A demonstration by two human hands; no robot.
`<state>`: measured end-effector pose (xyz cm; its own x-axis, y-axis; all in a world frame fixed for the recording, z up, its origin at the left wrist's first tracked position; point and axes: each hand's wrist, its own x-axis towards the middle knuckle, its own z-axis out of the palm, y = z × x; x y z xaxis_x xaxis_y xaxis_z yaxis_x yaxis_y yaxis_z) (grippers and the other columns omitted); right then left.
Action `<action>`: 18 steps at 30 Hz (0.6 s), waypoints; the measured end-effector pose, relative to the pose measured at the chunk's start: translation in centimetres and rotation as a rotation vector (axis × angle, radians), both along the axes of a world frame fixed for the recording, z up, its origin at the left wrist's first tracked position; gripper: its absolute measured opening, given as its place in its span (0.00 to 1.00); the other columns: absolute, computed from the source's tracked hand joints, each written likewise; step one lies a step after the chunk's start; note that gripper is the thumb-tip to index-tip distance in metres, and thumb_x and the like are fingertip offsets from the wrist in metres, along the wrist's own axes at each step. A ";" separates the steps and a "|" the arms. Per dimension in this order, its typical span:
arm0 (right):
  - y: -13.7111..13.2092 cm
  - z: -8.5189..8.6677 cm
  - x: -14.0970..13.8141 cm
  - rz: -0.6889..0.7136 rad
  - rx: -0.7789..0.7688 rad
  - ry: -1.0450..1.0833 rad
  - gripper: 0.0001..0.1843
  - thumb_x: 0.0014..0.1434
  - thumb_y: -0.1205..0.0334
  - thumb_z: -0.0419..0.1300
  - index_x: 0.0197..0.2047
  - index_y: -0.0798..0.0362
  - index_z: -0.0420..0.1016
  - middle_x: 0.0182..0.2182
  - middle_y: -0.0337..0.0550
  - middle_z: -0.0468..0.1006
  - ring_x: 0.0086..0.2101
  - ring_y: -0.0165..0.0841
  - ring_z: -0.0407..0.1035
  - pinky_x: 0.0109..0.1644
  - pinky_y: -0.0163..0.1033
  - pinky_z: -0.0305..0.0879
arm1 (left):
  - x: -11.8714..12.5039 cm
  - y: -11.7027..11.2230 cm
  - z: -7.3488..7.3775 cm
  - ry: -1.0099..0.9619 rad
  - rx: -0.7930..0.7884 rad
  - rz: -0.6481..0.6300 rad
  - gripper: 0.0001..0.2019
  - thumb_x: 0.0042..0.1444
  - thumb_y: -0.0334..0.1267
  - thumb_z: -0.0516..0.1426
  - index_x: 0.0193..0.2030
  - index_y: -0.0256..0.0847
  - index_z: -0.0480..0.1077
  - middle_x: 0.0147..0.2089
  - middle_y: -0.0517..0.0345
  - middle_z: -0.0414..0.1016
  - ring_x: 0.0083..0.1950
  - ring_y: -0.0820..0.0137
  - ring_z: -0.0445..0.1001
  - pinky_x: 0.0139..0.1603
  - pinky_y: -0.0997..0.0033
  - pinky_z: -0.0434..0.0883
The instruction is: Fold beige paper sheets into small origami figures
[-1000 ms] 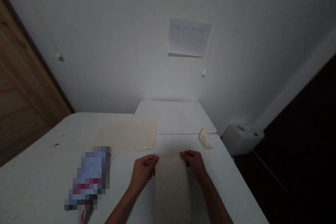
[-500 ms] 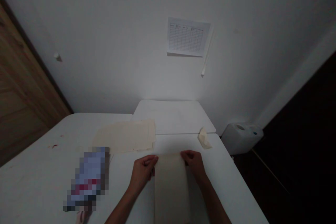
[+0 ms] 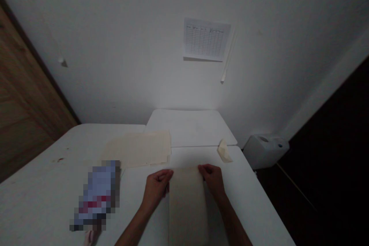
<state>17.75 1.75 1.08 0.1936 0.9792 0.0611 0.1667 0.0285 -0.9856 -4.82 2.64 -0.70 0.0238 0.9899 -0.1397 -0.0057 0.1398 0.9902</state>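
While the head view is dim, both hands read clearly enough. Against the earlier frames almost nothing has moved. The left hand (image 3: 156,189) and right hand (image 3: 212,178) sit at the same far corners of the long cream paper sheet (image 3: 187,203), and only the camera has tipped a little. My read is a steady hold on the sheet, pressed down in place, not a lift.

Left grip: fingers curled in, thumb and fingertips closed on the sheet's far left corner. It looks closed on the paper, as far as the dim picture shows. Right grip: same on the far right corner, knuckles up, fingers folded over the edge. Neither hand is spread.

The sheet lies lengthwise on the white surface (image 3: 43,184). It runs from the hands back toward the body, between the forearms, and off the bottom of the frame.

- A stack of flat cream paper sheets (image 3: 138,148) lies beyond the left hand, apart from it.
- A small folded cream paper piece (image 3: 224,150) sits beyond the right hand, near the surface's far right edge.
- A pixelated blue-grey block (image 3: 96,194) lies left of the left hand; what it is cannot be told.
- A second white surface (image 3: 190,127) butts against the far edge.
- A printed grid sheet (image 3: 206,39) hangs on the white wall (image 3: 115,46).
- A white box (image 3: 265,150) stands on the floor to the right.
- A brown wooden door (image 3: 25,115) is at the left.
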 end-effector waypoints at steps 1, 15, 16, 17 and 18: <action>0.0 0.0 0.0 -0.001 0.007 -0.006 0.24 0.51 0.43 0.62 0.30 0.59 0.81 0.26 0.48 0.80 0.27 0.37 0.71 0.30 0.38 0.65 | 0.0 0.0 0.0 -0.003 -0.001 0.004 0.30 0.44 0.60 0.63 0.41 0.31 0.77 0.16 0.61 0.68 0.13 0.77 0.58 0.15 0.77 0.52; 0.4 -0.4 0.5 -0.148 0.042 -0.027 0.24 0.52 0.42 0.61 0.31 0.57 0.82 0.28 0.48 0.81 0.30 0.39 0.73 0.32 0.39 0.66 | 0.6 -0.7 1.7 0.086 -0.019 -0.158 0.25 0.46 0.60 0.60 0.30 0.34 0.76 0.12 0.64 0.64 0.10 0.79 0.53 0.12 0.78 0.48; 0.5 -0.4 0.6 -0.159 0.046 -0.030 0.24 0.52 0.42 0.61 0.31 0.58 0.82 0.28 0.48 0.81 0.29 0.39 0.73 0.32 0.39 0.66 | 0.7 -0.7 1.8 0.096 -0.018 -0.171 0.25 0.46 0.60 0.60 0.29 0.34 0.76 0.12 0.64 0.64 0.10 0.79 0.53 0.12 0.78 0.48; 0.6 -0.5 0.7 -0.168 0.048 -0.030 0.24 0.52 0.42 0.61 0.31 0.58 0.82 0.28 0.48 0.81 0.29 0.39 0.73 0.32 0.39 0.66 | 0.7 -0.8 1.9 0.107 -0.020 -0.179 0.25 0.45 0.60 0.60 0.29 0.34 0.75 0.11 0.64 0.64 0.10 0.79 0.53 0.12 0.78 0.48; 0.7 -0.6 0.8 -0.178 0.050 -0.026 0.24 0.52 0.42 0.61 0.32 0.58 0.82 0.28 0.48 0.81 0.29 0.39 0.73 0.32 0.39 0.67 | 0.8 -0.9 2.0 0.116 -0.024 -0.185 0.25 0.45 0.60 0.60 0.28 0.34 0.75 0.11 0.63 0.63 0.10 0.79 0.53 0.12 0.78 0.48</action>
<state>18.54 2.44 0.48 0.3611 0.9253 0.1159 0.1992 0.0449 -0.9789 -4.05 1.76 1.31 0.1872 0.9665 -0.1758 0.1361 0.1517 0.9790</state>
